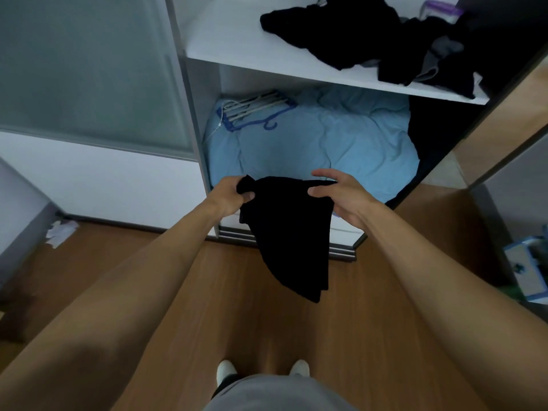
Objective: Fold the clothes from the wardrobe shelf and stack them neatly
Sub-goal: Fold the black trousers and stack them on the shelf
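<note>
Head view looks down your two bare forearms, both stretched forward and converging in front of the open wardrobe. Your left hand (234, 197) is fisted round a bunched top corner of the black garment (290, 232), with a knot of cloth poking up above the knuckles and the thumb tip against the front of the fabric. Your right hand (341, 197) takes the opposite top corner in a looser pinch: the thumb lies across the front of the cloth, the forefinger reaches nearly straight over the top edge, and the other fingers are hidden behind the fabric. Between the two hands the top edge is drawn roughly level, and the garment hangs free below them, narrowing to a point above the wooden floor (178, 292) and touching nothing else.

Behind your hands, a crumpled light blue duvet (326, 137) fills the lower compartment, with a bundle of hangers (255, 111) lying on its left part. Above it, on the white shelf (237, 51), a loose pile of dark clothes (355, 34) sprawls over the right half. A frosted sliding door (89, 69) stands to the left, with crumpled paper (60, 232) on the floor below it.
</note>
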